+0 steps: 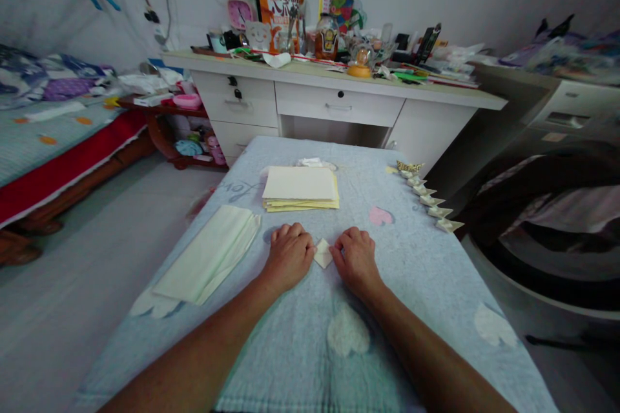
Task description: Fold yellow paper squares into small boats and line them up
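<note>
A small folded square of cream paper [323, 253] lies on the cloth-covered table between my hands, one corner pointing toward me. My left hand [290, 255] pinches its left corner between thumb and fingers. At the opposite corner my right hand [356, 258] grips the paper, fingers curled in. Just beyond my hands sits a stack of cream and yellow paper [300, 182]. To the left is a longer pile of folded pale sheets [208, 255]. Several folded paper shapes with pointed tips [438, 211] stand in a row along the table's right edge.
The table wears a pale blue cloth [411, 310] with heart patterns. Behind it is a white desk [339, 103] crowded with jars, a pink clock [240, 14] and an orange bag [279, 3]. A bed [62, 135] is at the left, a washing machine [571, 116] at the right.
</note>
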`<state>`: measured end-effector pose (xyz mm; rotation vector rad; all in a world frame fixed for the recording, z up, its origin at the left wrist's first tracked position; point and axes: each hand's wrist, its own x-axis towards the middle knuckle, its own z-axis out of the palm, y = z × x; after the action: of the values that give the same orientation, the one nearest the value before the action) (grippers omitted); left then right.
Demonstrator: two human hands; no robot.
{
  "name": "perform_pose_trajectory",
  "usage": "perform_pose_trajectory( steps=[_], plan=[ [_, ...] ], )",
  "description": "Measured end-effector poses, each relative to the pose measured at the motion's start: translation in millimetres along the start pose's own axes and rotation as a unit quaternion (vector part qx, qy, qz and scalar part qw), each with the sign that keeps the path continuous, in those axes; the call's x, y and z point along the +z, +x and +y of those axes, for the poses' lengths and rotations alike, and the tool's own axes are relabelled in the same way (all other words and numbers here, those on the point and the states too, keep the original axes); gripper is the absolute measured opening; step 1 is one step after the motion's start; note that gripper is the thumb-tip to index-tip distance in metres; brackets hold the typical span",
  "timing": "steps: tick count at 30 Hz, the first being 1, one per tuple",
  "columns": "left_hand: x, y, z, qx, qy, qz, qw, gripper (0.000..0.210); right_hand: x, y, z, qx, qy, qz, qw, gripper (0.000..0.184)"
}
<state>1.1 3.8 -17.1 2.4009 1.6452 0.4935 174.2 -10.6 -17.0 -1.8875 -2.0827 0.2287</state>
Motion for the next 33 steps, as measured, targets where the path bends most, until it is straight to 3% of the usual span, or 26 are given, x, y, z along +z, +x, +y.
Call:
perform_pose_trajectory(
  steps=[10, 16, 19, 25, 33],
  plan=[
    [-0.8, 1.7, 2.4, -0.018, 0.007, -0.016, 1.0, 0.013, -1.3, -1.8, -1.3, -0.001, -0.004, 0.005, 1.0, 0.014],
    [-3.7, 5.9, -5.9, -0.034, -0.086, -0.022, 0.996, 0.015, -2.0, -1.9, -0.8, -0.004, 0.008, 0.008, 1.0, 0.013],
    [-7.7, 10.2, -11.0, -0.009, -0.15, -0.041, 0.988, 0.027, -2.2, -1.3, -0.6, -0.004, 0.01, 0.006, 1.0, 0.012],
    [-7.3, 16.3, -16.3, 0.038, -0.238, -0.033, 0.97, 0.027, 0.0, -0.8, 0.5, -0.004, 0.011, 0.011, 1.0, 0.012],
    [-1.8, 15.2, -9.3, 0.107, -0.181, -0.029, 0.977, 0.023, 1.0, -1.0, 1.5, -0.005, 0.008, 0.012, 1.0, 0.012]
  ],
)
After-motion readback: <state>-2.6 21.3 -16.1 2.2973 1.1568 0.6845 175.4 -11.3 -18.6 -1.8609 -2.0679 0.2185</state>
